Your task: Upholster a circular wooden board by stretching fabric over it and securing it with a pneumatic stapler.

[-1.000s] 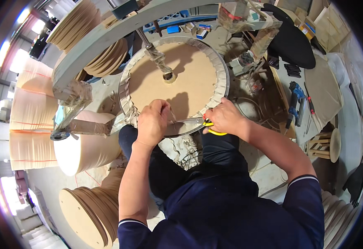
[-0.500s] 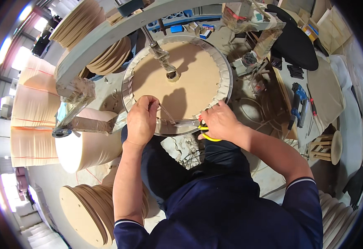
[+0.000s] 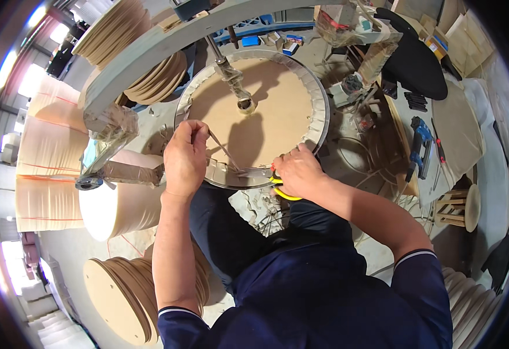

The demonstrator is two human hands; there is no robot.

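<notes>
A round brown board (image 3: 286,107) lies in front of me, ringed by a pale pleated fabric edge (image 3: 319,110) folded inward over it. My left hand (image 3: 185,160) is closed at the board's near left, pinching a thin strip of fabric (image 3: 224,150) between thumb and fingers. The strip stretches down to the near edge. There the blades of a pair of scissors (image 3: 287,195) with yellow handles meet its lower end. My right hand (image 3: 298,171) grips those handles, its fingers partly hiding them. The wrapped end of a metal rod (image 3: 237,93) stands at the board's centre.
A grey metal frame (image 3: 167,49) arches over the left and far side. Stacked round boards (image 3: 115,296) and large foam rolls (image 3: 51,157) stand at the left. A blue staple gun (image 3: 420,145) and a red-handled screwdriver (image 3: 438,150) lie on the right-hand table.
My left hand has moved left and a little away from me, and the strip between it and the scissors is longer. My right hand with the scissors has shifted slightly left.
</notes>
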